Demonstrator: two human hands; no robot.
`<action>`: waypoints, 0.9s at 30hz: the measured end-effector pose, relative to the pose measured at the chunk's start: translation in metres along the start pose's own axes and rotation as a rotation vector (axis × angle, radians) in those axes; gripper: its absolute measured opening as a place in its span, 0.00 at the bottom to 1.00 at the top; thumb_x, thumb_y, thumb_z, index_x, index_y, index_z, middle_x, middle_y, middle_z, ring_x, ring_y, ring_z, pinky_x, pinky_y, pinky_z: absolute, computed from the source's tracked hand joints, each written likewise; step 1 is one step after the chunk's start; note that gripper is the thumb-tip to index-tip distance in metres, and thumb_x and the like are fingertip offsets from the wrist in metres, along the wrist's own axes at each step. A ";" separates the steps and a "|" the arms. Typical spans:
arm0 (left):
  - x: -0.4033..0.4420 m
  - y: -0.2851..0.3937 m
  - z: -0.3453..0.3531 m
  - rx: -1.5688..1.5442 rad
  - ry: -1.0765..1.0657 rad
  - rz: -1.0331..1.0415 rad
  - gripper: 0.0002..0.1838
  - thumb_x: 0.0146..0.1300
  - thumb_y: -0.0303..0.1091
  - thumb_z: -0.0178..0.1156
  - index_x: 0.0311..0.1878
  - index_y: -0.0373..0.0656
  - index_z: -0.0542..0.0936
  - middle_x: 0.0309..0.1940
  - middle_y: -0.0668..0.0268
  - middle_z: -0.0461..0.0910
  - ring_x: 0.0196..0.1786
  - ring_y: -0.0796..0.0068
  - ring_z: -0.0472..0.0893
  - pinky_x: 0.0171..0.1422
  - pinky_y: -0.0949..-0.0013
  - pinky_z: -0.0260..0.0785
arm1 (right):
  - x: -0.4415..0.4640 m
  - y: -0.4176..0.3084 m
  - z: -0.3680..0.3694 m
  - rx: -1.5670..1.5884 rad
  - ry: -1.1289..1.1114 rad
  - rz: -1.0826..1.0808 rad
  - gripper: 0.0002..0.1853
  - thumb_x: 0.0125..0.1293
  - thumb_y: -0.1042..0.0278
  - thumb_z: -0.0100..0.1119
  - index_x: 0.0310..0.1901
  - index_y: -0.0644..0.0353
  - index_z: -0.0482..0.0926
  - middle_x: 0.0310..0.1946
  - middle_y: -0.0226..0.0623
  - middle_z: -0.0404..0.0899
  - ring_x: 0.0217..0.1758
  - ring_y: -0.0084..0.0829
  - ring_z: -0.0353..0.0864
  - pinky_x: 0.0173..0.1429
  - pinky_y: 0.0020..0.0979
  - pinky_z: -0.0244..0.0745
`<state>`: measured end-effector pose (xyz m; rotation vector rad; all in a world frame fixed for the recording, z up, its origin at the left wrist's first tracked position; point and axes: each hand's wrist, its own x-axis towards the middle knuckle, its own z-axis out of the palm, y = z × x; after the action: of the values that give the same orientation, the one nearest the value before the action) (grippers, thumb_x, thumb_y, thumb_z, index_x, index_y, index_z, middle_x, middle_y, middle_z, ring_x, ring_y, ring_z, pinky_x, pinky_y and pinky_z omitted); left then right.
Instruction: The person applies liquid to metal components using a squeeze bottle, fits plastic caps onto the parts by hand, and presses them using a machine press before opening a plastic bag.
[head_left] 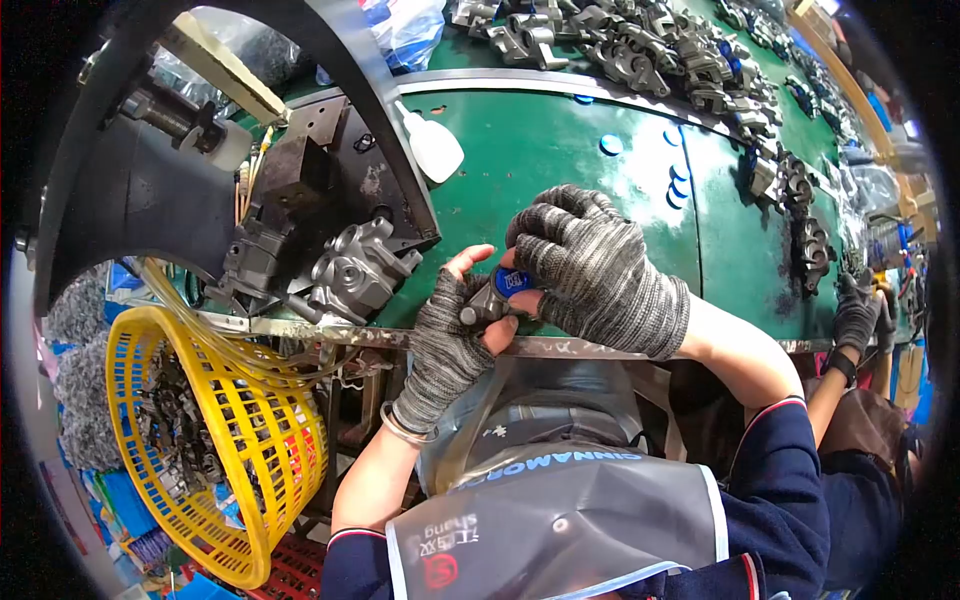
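Note:
My left hand [450, 335], in a grey knit fingerless glove, grips a small grey metal casting [484, 307] just over the table's front edge. On top of that casting sits a round blue cap [511, 281] with raised lettering. My right hand [600, 275], gloved the same way, has its thumb and fingers closed around the blue cap. How far the cap sits in the casting is hidden by the fingers. To the left of my hands, a larger grey casting [362, 270] rests by the press base.
A press [140, 190] stands at left beside a white squeeze bottle [433, 147]. Loose blue caps [611, 145] lie on the green table [560, 120]. Castings [640, 60] are heaped at the back. A yellow basket [255, 480] is at lower left; a co-worker's gloved hand [857, 315] is at right.

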<state>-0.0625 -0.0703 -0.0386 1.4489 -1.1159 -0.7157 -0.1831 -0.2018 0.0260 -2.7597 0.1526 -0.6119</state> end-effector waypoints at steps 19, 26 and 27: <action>0.003 0.006 0.003 0.092 0.018 -0.044 0.31 0.44 0.26 0.61 0.56 0.44 0.64 0.34 0.69 0.73 0.38 0.82 0.72 0.46 0.77 0.65 | -0.009 0.013 -0.011 0.120 0.110 0.070 0.25 0.41 0.53 0.65 0.41 0.57 0.74 0.41 0.37 0.73 0.48 0.41 0.70 0.50 0.38 0.66; 0.035 0.002 -0.007 -0.272 -0.136 -0.490 0.29 0.48 0.32 0.60 0.55 0.43 0.64 0.30 0.68 0.73 0.32 0.82 0.72 0.28 0.80 0.67 | -0.032 0.134 -0.014 -0.239 -0.049 0.473 0.22 0.52 0.57 0.59 0.48 0.57 0.70 0.45 0.43 0.71 0.49 0.43 0.70 0.52 0.40 0.66; 0.037 0.012 -0.009 -0.303 -0.148 -0.656 0.29 0.49 0.32 0.60 0.56 0.43 0.62 0.31 0.67 0.73 0.33 0.81 0.73 0.29 0.79 0.68 | -0.028 0.133 -0.009 -0.300 -0.088 0.461 0.20 0.54 0.55 0.56 0.46 0.57 0.71 0.45 0.44 0.71 0.50 0.43 0.70 0.51 0.40 0.66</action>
<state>-0.0439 -0.0999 -0.0196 1.5132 -0.5844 -1.4052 -0.2175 -0.3253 -0.0198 -2.8688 0.8956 -0.3653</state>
